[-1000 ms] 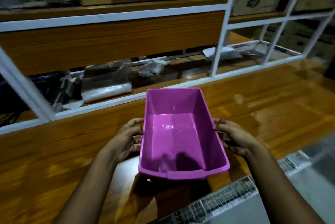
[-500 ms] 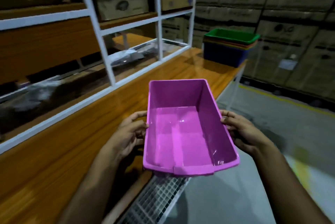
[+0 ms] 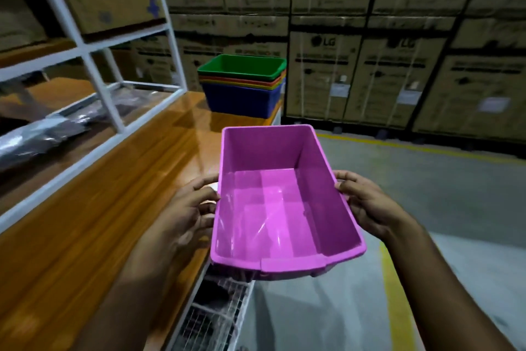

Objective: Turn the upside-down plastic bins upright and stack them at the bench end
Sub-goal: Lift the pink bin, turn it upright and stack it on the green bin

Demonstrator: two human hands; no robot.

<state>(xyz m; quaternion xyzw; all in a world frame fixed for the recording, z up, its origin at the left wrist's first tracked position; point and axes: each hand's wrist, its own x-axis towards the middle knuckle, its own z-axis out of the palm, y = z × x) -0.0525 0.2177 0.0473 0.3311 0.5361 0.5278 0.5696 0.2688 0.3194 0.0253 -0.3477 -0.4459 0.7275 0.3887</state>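
A pink plastic bin (image 3: 281,202) is upright and empty, held in the air over the front edge of the wooden bench (image 3: 85,222). My left hand (image 3: 190,208) grips its left long wall and my right hand (image 3: 367,205) grips its right long wall. At the far end of the bench stands a stack of upright bins (image 3: 242,86), green on top, orange and yellow rims below, blue at the bottom. The stack is well beyond the pink bin, apart from it.
A white metal shelf frame (image 3: 94,72) with plastic-wrapped goods runs along the bench's left side. Stacked cardboard boxes (image 3: 398,37) wall off the back. Grey floor with a yellow line (image 3: 395,308) lies to the right. A wire mesh panel (image 3: 216,319) sits below the bench edge.
The view has swung right along the bench and moved closer to the bin stack, which now looks larger. Both hands keep the same hold on the pink bin.
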